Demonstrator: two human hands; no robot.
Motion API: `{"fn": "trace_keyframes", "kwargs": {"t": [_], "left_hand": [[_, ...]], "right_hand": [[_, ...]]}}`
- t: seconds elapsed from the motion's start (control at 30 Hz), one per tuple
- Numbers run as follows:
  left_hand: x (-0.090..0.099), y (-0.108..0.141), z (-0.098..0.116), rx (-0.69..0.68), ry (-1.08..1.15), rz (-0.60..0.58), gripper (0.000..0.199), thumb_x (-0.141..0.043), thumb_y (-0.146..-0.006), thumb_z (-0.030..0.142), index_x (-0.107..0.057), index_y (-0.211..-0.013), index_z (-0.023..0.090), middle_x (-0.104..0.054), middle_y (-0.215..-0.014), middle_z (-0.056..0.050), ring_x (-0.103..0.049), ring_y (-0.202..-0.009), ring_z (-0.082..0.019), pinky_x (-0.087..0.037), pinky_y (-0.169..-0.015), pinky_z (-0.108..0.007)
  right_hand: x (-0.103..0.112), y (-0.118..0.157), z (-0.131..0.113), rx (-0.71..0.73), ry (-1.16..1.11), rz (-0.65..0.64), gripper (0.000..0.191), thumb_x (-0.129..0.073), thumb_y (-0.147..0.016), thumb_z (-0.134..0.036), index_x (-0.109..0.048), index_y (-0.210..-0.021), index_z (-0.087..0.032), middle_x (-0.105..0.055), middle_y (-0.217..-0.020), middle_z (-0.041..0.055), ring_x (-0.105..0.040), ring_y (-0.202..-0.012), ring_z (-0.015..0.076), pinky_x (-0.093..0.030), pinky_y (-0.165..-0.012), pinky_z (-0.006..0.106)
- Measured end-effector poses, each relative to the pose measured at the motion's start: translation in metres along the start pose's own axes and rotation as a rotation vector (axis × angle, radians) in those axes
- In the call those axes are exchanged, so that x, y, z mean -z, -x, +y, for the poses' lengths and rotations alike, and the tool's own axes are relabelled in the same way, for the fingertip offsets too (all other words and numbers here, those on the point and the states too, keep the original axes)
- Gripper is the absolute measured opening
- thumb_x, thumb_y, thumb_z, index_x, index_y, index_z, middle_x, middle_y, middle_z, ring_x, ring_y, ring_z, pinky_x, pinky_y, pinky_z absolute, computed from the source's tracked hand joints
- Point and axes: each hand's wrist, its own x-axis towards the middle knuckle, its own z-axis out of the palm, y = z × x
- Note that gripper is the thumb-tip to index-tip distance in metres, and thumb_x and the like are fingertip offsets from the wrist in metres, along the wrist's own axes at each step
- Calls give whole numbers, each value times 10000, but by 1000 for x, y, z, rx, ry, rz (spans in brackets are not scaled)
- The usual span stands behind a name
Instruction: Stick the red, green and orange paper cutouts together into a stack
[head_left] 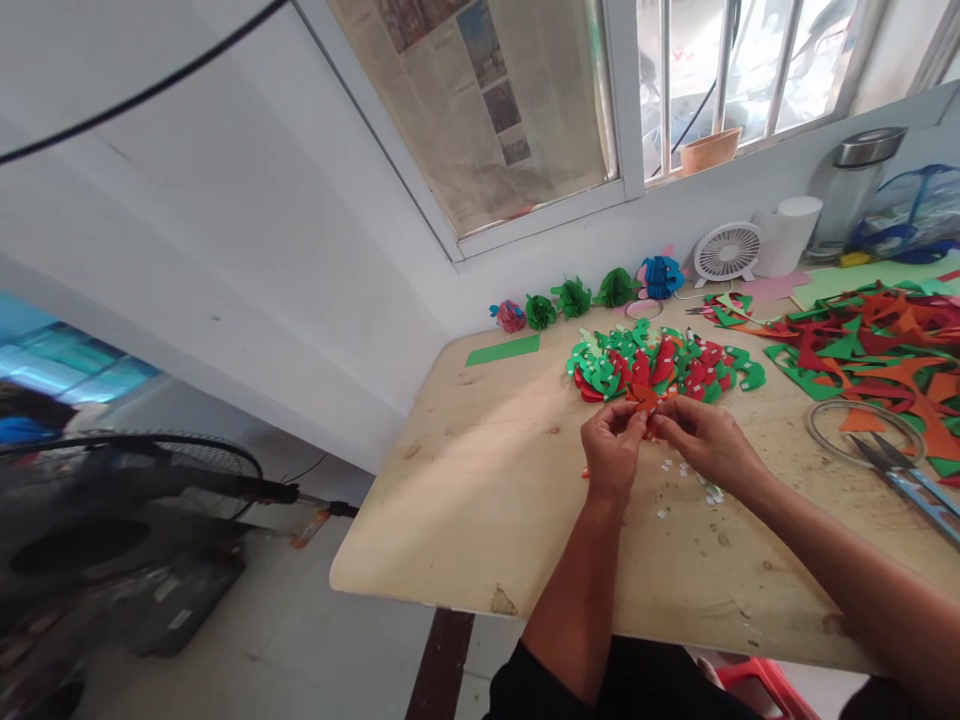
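An orange paper cut-out is pinched between my two hands above the wooden table. My left hand grips its left side with thumb and finger closed. From the right, my right hand closes its fingertips on the same piece, partly hiding it. Just beyond lies a pile of red and green paper cut-outs, many bearing small white squares. Several tiny white paper bits are scattered on the table beside my right hand.
Blue-handled scissors and a ring lie at right, near a heap of paper scraps. Folded paper figures line the wall beside a small white fan. A green paper strip lies at the back left of the table.
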Motion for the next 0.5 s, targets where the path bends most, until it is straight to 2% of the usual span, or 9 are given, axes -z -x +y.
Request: {"fn": "trace_keyframes", "kwargs": {"t": [0.13,0.27,0.5], "left_hand": [[-1,1,2,14,46,-21,135,-683,-625,224,-653,-716,128,-653,-652,-19,-589,-572,-103,-476,-589,-219],[0,2,1,-46,25,-24,153,-668,-653,231,-654,-773,138,-660,-716,-28,-600,-634,-112,-483,-636,-231],[1,8,6,-228,-235,-34,127,-611,-721,231,-665,-809,158,-661,-750,-39,-592,-670,-129,-478,-675,-246]], "right_hand": [[1,-1,-2,-17,-23,-12,227,-484,-795,-370,-574,-686,-193,-603,-619,2,-501,-522,126,-361,-487,234],[1,0,-3,-33,-79,-11,231,-493,-784,-382,-572,-678,-193,-609,-625,5,-511,-535,132,-357,-488,237],[1,-1,3,-41,-42,-15,217,-483,-782,-365,-553,-668,-194,-569,-595,-6,-480,-523,127,-342,-479,233]]}}
